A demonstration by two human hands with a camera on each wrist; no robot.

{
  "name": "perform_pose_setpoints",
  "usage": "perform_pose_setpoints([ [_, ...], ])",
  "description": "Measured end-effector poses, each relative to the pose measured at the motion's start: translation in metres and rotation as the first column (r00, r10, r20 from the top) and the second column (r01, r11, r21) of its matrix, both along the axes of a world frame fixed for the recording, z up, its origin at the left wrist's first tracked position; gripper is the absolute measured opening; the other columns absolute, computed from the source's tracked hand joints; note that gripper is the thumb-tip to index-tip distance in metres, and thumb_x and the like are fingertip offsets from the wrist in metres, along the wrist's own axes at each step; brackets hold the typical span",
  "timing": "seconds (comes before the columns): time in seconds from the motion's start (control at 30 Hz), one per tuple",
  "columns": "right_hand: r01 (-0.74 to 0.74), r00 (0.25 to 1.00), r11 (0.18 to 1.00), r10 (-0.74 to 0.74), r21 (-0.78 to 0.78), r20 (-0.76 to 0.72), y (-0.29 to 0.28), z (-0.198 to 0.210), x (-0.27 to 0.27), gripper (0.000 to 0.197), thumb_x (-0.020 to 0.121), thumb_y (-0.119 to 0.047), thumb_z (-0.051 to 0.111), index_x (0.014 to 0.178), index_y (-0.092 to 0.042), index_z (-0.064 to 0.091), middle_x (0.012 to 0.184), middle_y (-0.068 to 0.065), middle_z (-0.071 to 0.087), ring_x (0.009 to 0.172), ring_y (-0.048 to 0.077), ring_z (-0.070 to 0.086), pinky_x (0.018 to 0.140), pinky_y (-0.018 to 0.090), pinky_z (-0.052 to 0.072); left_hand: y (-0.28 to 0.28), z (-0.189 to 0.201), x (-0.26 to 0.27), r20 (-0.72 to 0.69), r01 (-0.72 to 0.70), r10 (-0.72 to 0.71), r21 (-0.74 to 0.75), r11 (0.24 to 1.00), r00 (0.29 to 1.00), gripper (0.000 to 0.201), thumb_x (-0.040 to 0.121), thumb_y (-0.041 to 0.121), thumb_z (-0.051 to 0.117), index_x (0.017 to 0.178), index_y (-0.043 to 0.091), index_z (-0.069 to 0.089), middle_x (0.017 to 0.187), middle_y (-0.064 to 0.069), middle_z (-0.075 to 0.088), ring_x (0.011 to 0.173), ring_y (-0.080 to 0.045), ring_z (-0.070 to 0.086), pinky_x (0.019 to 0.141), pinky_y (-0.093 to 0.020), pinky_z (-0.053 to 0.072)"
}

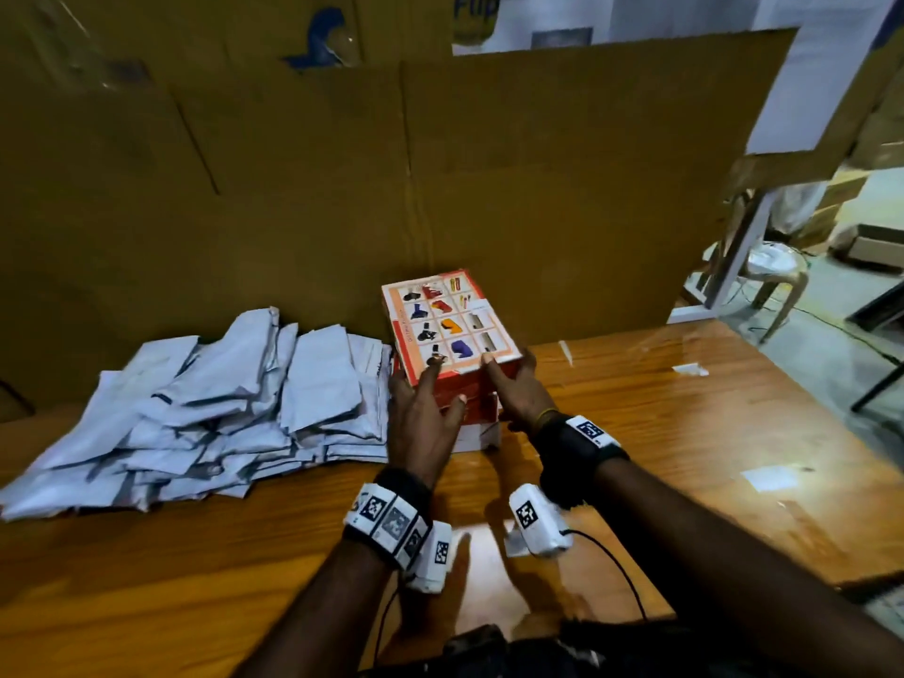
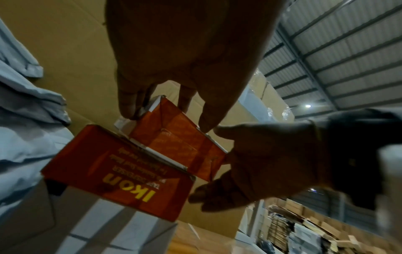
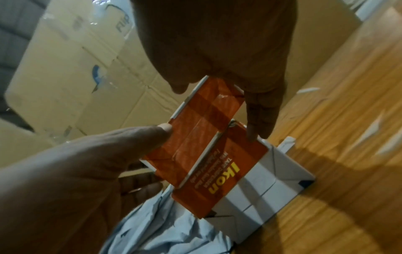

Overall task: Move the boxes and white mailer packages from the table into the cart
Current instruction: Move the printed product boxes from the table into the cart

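A cardboard wall [image 1: 293, 188] backs the tabletop [image 1: 685, 433]. White mailers [image 1: 195, 408] lie heaped on its left. Beside them stand stacked boxes [image 1: 482, 423]. Left hand [image 1: 420, 423] and right hand [image 1: 518, 389] clasp the top box [image 1: 447, 320], tilted.

Three boxes [image 1: 452, 335] stacked on table [image 1: 685, 423]; mailer pile [image 1: 220, 408] just left; cardboard sheet [image 1: 293, 212] behind.
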State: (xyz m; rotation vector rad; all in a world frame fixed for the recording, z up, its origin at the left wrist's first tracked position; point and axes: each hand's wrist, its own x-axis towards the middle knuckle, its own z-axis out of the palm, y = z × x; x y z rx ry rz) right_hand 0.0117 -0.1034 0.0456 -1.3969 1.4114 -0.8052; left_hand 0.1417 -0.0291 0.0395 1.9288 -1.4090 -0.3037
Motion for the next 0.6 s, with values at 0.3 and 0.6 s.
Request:
perform_pose_setpoints([
  [0.3,0.181,0.925,0.973,-0.217,0.141,0.312,-0.007,0.005,-0.003,0.081,0.066,-0.045,0.08,0.123,-0.039,0.022,0.105,0.01,0.069,0.083,0.035,0.071,0.062,0.057,0.058,0.018,0.0,-0.028,0.022,0.096,-0.097,0.01,0.995,0.995,0.054,0.091,0.049,0.056,0.142,0.042,0.039,0.144,-0.002,0.021,0.127,-0.019,0.039,0.096,-0.028,0.044],
  [0.6,0.14,0.933,0.989,-0.151,0.056,0.326,-0.006,0.021,-0.086,0.061,0.089,-0.021,0.065,0.133,-0.038,0.027,0.104,0.01,0.069,0.078,0.032,0.071,0.063,0.044,0.059,-0.012,0.014,-0.003,-0.027,0.068,-0.075,-0.195,0.978,0.997,0.051,0.087,0.06,0.051,0.134,0.041,0.048,0.145,-0.006,0.03,0.133,-0.029,0.036,0.105,-0.046,0.042],
])
